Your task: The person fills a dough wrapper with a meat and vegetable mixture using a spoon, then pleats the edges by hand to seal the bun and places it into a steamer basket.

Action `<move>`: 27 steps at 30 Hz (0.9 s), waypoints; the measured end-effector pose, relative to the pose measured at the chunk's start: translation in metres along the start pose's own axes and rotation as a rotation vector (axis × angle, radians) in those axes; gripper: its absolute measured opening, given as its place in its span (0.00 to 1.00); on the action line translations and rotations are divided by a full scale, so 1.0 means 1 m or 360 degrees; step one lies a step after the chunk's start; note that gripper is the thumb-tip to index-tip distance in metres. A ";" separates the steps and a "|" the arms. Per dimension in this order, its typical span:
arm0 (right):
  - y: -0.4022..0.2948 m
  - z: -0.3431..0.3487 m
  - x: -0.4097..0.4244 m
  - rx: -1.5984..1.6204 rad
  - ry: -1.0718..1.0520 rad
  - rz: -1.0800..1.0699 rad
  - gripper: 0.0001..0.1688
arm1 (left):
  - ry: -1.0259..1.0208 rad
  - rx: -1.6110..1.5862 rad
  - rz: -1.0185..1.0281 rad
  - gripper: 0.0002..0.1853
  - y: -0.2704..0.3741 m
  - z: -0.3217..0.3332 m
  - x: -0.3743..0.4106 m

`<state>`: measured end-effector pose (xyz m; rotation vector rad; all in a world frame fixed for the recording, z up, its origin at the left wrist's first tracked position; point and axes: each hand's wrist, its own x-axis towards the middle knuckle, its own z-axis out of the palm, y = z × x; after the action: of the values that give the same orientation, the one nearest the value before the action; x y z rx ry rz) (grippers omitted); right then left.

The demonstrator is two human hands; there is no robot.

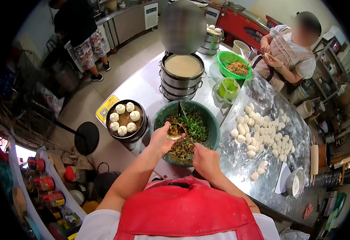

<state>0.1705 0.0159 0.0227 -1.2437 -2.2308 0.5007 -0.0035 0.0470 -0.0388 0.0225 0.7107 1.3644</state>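
Observation:
My left hand (162,138) holds a dough wrapper (174,137) with chopped filling on it, over a large green basin (216,132). My right hand (206,158) grips the handle of a metal spoon (189,138), whose bowl meets the filling on the wrapper. Chopped greens (197,124) and darker minced filling (181,151) lie in the basin, where another metal utensil (184,112) leans at the far side. To the left, a round steamer (145,124) holds several pleated buns (134,115) in a ring.
Stacked steamers (181,84) stand beyond the basin, near a bright green bowl of filling (223,67). Several dough pieces (257,129) lie on the floured steel table (232,171) at right, with a rolling pin (314,159) by its edge. A co-worker shapes dough at upper right; another person stands upper left.

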 end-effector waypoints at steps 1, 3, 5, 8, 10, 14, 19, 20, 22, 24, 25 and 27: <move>0.000 0.000 0.000 0.0053 0.0044 0.0033 0.04 | 0.0035 0.0000 0.0012 0.21 0.000 0.002 -0.001; 0.001 0.003 -0.003 0.0160 0.0125 0.0104 0.05 | 0.0110 -0.0004 0.0031 0.20 -0.002 0.004 -0.004; 0.005 0.004 -0.002 0.0202 0.0105 0.0146 0.07 | 0.0149 -0.0013 0.0025 0.19 -0.002 0.009 -0.006; 0.010 0.009 -0.005 0.0325 0.0185 0.0159 0.07 | 0.0194 -0.0012 -0.0010 0.18 -0.002 0.007 -0.007; 0.012 0.012 -0.004 0.0470 0.0242 0.0202 0.07 | 0.0172 -0.0040 -0.0025 0.18 -0.002 0.006 -0.010; 0.022 0.014 0.002 0.0382 0.0172 0.0280 0.08 | 0.0111 -0.0015 -0.0041 0.19 -0.002 0.011 -0.015; 0.017 0.012 0.021 0.0236 0.0265 -0.0287 0.12 | -0.0020 0.0141 -0.0090 0.16 -0.005 0.009 -0.019; 0.013 0.010 0.026 0.0290 0.0285 -0.0379 0.12 | -0.0057 0.0162 -0.0103 0.15 -0.006 0.007 -0.020; 0.015 0.014 0.031 0.0279 0.0224 -0.0384 0.10 | -0.0084 0.0158 -0.0069 0.13 -0.010 0.011 -0.023; 0.016 0.018 0.034 0.0283 0.0214 -0.0402 0.09 | -0.0073 0.0178 -0.0072 0.11 -0.013 0.012 -0.026; 0.015 0.020 0.036 0.0292 0.0236 -0.0417 0.08 | -0.0056 0.0192 -0.0068 0.11 -0.014 0.012 -0.026; 0.016 0.023 0.037 0.0304 0.0240 -0.0429 0.07 | -0.0022 0.0219 -0.0062 0.11 -0.015 0.011 -0.027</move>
<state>0.1510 0.0541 0.0062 -0.8402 -2.1245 0.4842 0.0138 0.0236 -0.0242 0.1266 0.7882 1.2752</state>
